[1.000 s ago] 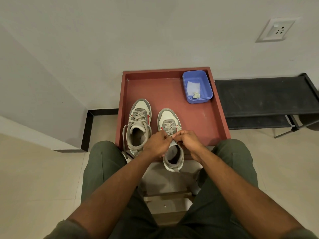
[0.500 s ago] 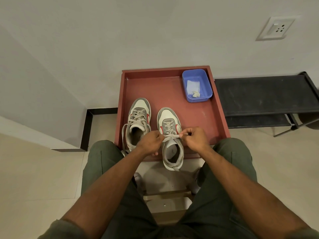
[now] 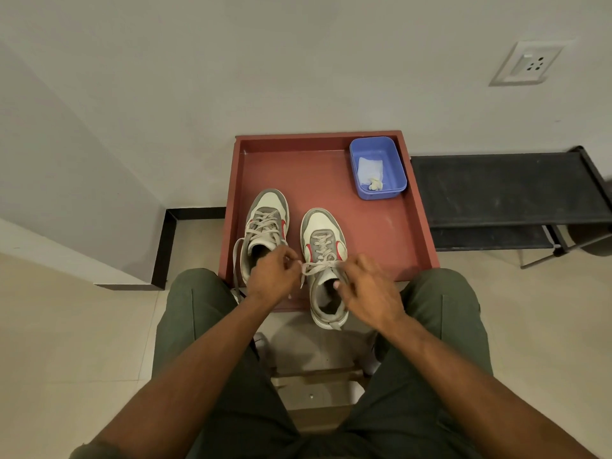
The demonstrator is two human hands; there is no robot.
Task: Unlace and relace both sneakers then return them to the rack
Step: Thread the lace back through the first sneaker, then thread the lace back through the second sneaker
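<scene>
Two forearms reach forward between the knees. Left hand is curled, pinching one end of the lace; right hand grips the other end, fingers bent over the right sneaker. Beside it stands the left sneaker, both on the red tray. Farther right sits the black rack.

Two grey-and-white sneakers with red side accents, toes pointing to the wall. The left sneaker sits farther back, laced, its lace ends hanging loose over the near side. The right sneaker sits nearer, heel overhanging the front edge, laced up the tongue; its lace is stretched sideways across the collar. The black rack stands to the right.
</scene>
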